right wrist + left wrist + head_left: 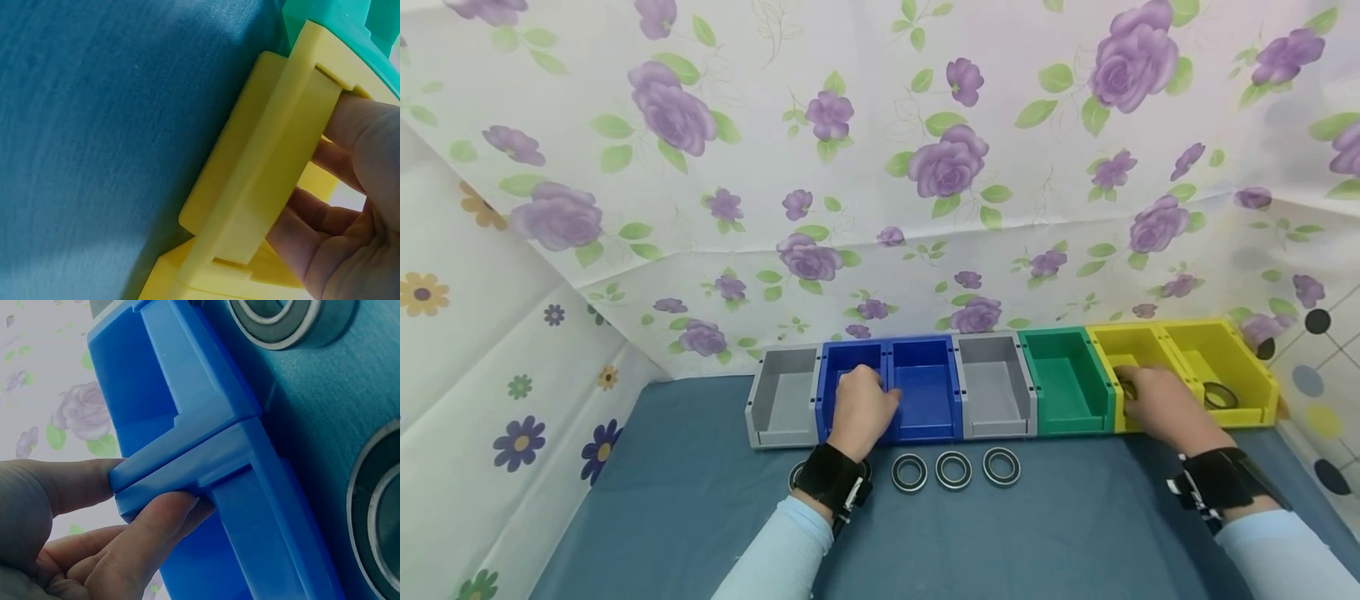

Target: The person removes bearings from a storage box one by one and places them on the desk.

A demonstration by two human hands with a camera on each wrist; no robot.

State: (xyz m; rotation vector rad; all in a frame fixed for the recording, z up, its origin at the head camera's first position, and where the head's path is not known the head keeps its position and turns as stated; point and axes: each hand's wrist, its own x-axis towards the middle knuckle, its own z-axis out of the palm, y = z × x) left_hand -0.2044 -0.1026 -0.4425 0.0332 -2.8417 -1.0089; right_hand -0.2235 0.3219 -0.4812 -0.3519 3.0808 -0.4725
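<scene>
My left hand [863, 404] pinches the adjoining side walls of the left blue bin [829, 392] and the right blue bin [925, 392]. In the left wrist view the thumb and fingers [150, 537] straddle the two touching rims. Over at the right, my right hand [1161, 404] reaches into the left yellow bin [1138, 343], thumb and fingers around a dark-rimmed ball bearing [1126, 389]. The front wall hides the fingertips and bearing in the right wrist view. Another bearing [1221, 396] leans inside the right yellow bin [1262, 392].
A grey bin [782, 400] ends the row at left; another grey bin [997, 387] and a green bin [1067, 383] stand mid-row. Several bearings [953, 485] lie in front on the blue cloth [1000, 550], partly behind my left wrist. Flowered sheeting [880, 167] rises behind.
</scene>
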